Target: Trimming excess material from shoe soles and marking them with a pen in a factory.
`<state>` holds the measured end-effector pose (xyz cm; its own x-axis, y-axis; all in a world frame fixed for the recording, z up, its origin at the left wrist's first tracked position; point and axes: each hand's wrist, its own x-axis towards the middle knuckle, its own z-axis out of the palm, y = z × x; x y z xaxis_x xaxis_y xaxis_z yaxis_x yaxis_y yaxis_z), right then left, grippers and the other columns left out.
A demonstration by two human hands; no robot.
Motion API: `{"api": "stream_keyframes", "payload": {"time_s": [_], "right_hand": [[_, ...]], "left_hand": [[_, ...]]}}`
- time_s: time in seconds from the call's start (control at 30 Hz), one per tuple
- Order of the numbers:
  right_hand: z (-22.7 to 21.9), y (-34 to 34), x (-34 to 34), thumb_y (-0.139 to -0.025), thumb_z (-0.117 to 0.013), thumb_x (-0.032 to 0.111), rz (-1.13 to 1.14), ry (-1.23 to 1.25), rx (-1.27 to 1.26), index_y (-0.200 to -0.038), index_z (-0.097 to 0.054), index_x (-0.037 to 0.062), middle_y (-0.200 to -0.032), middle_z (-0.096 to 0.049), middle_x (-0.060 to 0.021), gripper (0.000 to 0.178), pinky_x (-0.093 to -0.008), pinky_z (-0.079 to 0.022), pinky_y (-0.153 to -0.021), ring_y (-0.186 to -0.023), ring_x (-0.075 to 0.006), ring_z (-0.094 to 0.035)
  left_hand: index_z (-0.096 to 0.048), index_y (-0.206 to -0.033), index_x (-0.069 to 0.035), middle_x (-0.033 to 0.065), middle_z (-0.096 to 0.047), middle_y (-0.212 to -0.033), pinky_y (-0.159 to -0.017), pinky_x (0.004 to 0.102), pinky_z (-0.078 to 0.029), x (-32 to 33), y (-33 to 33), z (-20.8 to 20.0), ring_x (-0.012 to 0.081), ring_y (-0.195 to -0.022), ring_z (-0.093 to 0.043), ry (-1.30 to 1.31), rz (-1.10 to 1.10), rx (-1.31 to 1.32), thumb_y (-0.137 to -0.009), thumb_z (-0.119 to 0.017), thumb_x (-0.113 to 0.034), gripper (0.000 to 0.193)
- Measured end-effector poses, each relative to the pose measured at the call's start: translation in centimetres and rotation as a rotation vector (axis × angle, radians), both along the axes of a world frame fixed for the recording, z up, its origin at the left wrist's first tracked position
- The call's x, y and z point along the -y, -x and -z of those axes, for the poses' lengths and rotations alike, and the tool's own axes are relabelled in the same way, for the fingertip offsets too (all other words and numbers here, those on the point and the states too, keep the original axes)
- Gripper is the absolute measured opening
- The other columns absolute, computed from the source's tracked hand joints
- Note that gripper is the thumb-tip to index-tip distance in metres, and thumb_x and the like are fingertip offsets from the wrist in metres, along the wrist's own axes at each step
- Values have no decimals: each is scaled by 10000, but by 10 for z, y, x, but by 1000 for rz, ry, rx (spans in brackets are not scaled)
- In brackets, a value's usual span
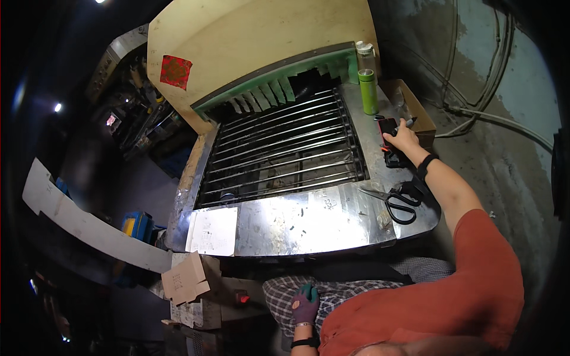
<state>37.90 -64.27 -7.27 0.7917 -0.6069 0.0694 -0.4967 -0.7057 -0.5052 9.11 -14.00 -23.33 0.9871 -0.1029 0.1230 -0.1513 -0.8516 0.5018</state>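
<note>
My right hand (404,137) reaches to the far right of the metal worktop. Its fingers are closed around a dark pen-like object (411,123), just beside a phone (388,127) with a red edge. Below that hand lies a small black item (395,159) whose kind I cannot make out. Black-handled scissors (396,204) rest nearer to me on the worktop. My left hand (305,304), in a purple and green glove, lies on my checked lap with nothing visible in it; its fingers look relaxed.
Metal rollers (285,148) fill the worktop's middle, before a green-framed slot with hanging strips (261,95). A green bottle (367,92) and a cardboard box (424,121) stand at the right. White paper (212,231) lies front left, above a cardboard piece (187,277).
</note>
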Motion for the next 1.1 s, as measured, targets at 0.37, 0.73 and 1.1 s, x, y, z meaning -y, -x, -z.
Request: {"api": "stream_keyframes", "payload": {"time_s": [0.37,0.73,1.1], "right_hand": [[22,-27,-17,-668,-828,406,98,72,-92,-1484,-209,91,-1359,-495,-225,1072,-510,-394,-1053,-1296,-393,-459],[18,-24,-20,-655,-819,320,159,48,-49,-1455,-245,125,-1362,-471,-214,1004,-499,-376,-1065,-1305,-389,-434],[21,-25,-19,-632,-806,348,145,80,-65,-1465,-290,169,-1364,-482,-174,996,-514,-384,-1048,-1305,-362,-441]], "left_hand": [[-682,-1105,-49,184,-682,-1071,-854,445,-511,-6,1,12,367,-979,-641,-41,-14,-7,-907,-589,-309,340],[-676,-1127,-66,174,-681,-1052,-832,451,-514,-4,1,5,368,-963,-641,-74,-18,-38,-904,-593,-336,360],[-675,-1133,-63,192,-676,-1075,-856,446,-514,-6,1,8,379,-990,-640,-24,-21,-8,-901,-605,-314,349]]}}
